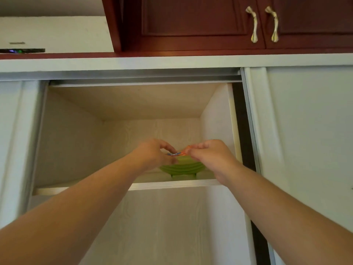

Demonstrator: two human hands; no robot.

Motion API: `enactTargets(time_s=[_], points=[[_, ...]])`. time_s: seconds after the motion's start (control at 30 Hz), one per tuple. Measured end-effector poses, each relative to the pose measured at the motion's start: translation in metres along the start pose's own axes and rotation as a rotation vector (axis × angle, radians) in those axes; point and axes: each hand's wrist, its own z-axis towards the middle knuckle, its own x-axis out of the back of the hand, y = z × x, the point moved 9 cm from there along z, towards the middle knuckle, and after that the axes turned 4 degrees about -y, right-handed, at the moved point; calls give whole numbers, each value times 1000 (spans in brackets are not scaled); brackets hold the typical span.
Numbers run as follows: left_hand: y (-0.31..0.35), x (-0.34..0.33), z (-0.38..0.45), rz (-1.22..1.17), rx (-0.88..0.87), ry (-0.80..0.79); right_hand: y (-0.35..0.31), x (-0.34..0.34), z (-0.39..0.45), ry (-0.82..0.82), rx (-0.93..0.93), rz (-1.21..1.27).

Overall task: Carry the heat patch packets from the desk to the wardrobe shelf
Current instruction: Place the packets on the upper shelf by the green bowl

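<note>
Orange-and-blue heat patch packets (pixel 178 153) | ribbed green bowl (pixel 182 167) | pale woodgrain wardrobe shelf (pixel 172 184) | dark red-brown cupboard doors (pixel 191 23) | gold handles (pixel 253 23)

The heat patch packets (pixel 176 153) are mostly hidden behind both hands, too blurry to count. Green bowl (pixel 181 167) is half covered too, so no idea what's inside.

Two bare forearms in view, no sleeves visible up to the frame edge. Left hand (pixel 152 153) and right hand (pixel 211 155): no rings, watch, bracelets or gloves visible. Nails short where seen; fingertips blurred, detail beyond that unclear.
</note>
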Motion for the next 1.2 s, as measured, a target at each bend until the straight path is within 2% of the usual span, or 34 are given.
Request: enactTargets(time_s=[0.1, 0.17, 0.3, 0.6, 1.0, 1.2], points=[[3, 6, 5, 37, -76, 49, -2, 0, -2, -24, 4, -11], [6, 7, 7, 148, -107, 82, -5, 0, 0, -38, 31, -61], [3, 0, 16, 310, -147, 88, -20, -6, 1, -57, 182, -404], [6, 5, 15, 442, -151, 185, -43, -11, -2, 182, 460, -925], [6, -6, 17, 485, -163, 230, -32, -28, 5, 126, 446, -1057], [-6, -24, 25, 484, -45, 60, -17, -38, 12, 45, 327, -1108]])
